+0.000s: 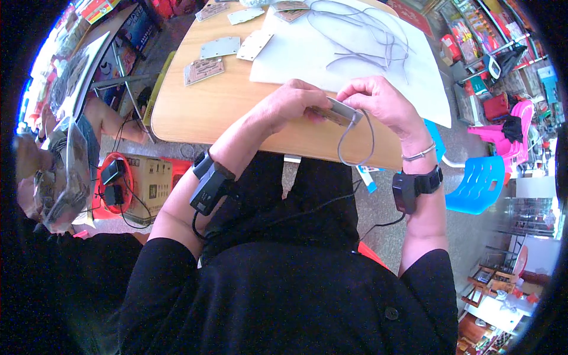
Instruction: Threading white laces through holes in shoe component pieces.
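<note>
Above the near edge of the table, my left hand (290, 107) is closed on a small flat rectangular panel (341, 112), pale on one side and brown-patterned on the other. My right hand (381, 102) pinches a thin grey cord (373, 137) at the panel's right end. From there the cord hangs in a loop below the panel. Whether it passes through a hole in the panel is too small to tell. My right fingertips partly hide the cord's end.
On the wooden table (177, 112) lie a white sheet (284, 53), a tangle of grey cords (387, 44) and several similar panels (204, 70). A blue plastic chair (479, 183) stands at the right. Another person sits at the left, near a cardboard box (151, 183) and red stool (106, 204).
</note>
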Demonstrator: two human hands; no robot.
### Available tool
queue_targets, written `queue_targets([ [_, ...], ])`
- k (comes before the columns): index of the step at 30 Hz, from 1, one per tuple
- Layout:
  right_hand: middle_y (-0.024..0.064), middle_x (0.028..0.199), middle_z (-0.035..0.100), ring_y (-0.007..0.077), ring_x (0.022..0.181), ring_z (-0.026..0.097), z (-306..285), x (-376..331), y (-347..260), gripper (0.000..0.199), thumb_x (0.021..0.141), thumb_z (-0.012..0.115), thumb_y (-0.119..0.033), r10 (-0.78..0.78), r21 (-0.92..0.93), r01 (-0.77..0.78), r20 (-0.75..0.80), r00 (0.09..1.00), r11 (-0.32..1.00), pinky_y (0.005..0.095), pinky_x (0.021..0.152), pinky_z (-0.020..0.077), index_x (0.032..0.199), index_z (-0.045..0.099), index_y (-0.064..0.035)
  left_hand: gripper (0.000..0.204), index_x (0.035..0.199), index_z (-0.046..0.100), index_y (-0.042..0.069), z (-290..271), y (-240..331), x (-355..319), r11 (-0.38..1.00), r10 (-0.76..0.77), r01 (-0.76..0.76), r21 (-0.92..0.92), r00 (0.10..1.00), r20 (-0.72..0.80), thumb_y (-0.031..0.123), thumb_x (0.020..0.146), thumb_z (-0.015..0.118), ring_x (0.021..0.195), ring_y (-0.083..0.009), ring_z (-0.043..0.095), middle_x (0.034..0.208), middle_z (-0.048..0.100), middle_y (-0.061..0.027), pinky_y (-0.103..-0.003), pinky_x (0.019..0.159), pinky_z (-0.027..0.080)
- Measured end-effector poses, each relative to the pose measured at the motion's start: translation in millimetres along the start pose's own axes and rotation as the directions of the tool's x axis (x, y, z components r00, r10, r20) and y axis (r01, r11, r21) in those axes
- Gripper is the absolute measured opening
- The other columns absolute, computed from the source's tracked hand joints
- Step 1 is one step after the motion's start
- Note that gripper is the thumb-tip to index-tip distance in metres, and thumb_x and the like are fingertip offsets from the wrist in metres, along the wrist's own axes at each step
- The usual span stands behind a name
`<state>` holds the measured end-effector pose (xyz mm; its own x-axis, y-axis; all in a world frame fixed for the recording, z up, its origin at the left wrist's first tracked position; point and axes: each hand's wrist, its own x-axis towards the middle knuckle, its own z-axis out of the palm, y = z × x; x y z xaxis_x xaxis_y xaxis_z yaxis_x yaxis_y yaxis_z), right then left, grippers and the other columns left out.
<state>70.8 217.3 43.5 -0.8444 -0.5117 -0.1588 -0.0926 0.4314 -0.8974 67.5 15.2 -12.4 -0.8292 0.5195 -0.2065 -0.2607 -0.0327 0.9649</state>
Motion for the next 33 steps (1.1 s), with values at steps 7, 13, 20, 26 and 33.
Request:
queue_targets([
  [7, -0.0016, 0.080, 0.059, 0.0069, 0.077, 0.054, 0.5, 2.4, -1.9, 0.011, 0.083, 0.056, -0.004, 0.036, 0.085, -0.042, 0.075, 0.997, 0.995, 0.0220, 0.073, 0.0437, 0.088, 0.064, 0.0003, 0.025, 0.089, 0.067, -0.005, 0.2, -1.1, 0.3, 0.999, -0.011, 0.011, -0.037, 1.000, 0.010, 0.017, 0.078, 0.062, 0.067, -0.0134, 0.057, 0.071, 0.063, -0.0077, -0.025, 0.065, 0.044],
  [13, -0.0013, 0.086, 0.054, 0.0080, 0.082, 0.053, 0.8, 6.1, 7.2, 0.008, 0.085, 0.056, -0.002, -0.094, 0.008, 0.093, 0.106, 0.990, 0.996, 0.0222, 0.078, 0.0420, 0.090, 0.062, -0.0004, 0.023, 0.092, 0.068, -0.003, -4.8, -2.1, 0.1, 0.999, -0.015, 0.017, -0.036, 0.998, 0.064, 0.014, 0.078, 0.062, 0.068, -0.0118, 0.058, 0.074, 0.065, -0.0067, -0.023, 0.067, 0.044],
  [20, 0.0008, 0.081, 0.060, 0.0079, 0.078, 0.055, 10.1, 7.3, 10.7, 0.009, 0.085, 0.059, -0.007, -0.292, -0.165, 0.291, 0.017, 0.956, 0.942, 0.0237, 0.072, 0.0457, 0.088, 0.063, 0.0007, 0.023, 0.094, 0.067, -0.004, -9.6, -3.3, 0.2, 0.997, -0.020, 0.026, -0.067, 0.995, 0.094, 0.012, 0.079, 0.060, 0.070, -0.0127, 0.062, 0.079, 0.066, -0.0091, -0.023, 0.068, 0.046],
  [26, 0.0023, 0.081, 0.061, 0.0076, 0.075, 0.055, 14.5, 0.1, 9.8, 0.011, 0.086, 0.057, -0.006, 0.001, 0.112, 0.003, -0.034, 0.999, 0.994, 0.0226, 0.067, 0.0458, 0.093, 0.062, 0.0012, 0.026, 0.097, 0.064, -0.007, -7.2, -2.5, -3.2, 0.994, -0.037, 0.043, -0.097, 0.998, 0.057, 0.011, 0.080, 0.060, 0.074, -0.0145, 0.064, 0.083, 0.066, -0.0120, -0.023, 0.071, 0.048],
  [33, 0.0007, 0.084, 0.056, 0.0079, 0.081, 0.053, 9.1, 3.4, 17.5, 0.008, 0.086, 0.055, -0.006, -0.204, -0.026, 0.205, 0.006, 0.979, 0.979, 0.0228, 0.073, 0.0445, 0.090, 0.059, 0.0001, 0.028, 0.098, 0.063, -0.011, -7.4, 3.3, -5.6, 0.987, -0.062, 0.075, -0.139, 0.993, 0.098, 0.011, 0.081, 0.059, 0.076, -0.0192, 0.065, 0.089, 0.066, -0.0166, -0.026, 0.073, 0.052],
])
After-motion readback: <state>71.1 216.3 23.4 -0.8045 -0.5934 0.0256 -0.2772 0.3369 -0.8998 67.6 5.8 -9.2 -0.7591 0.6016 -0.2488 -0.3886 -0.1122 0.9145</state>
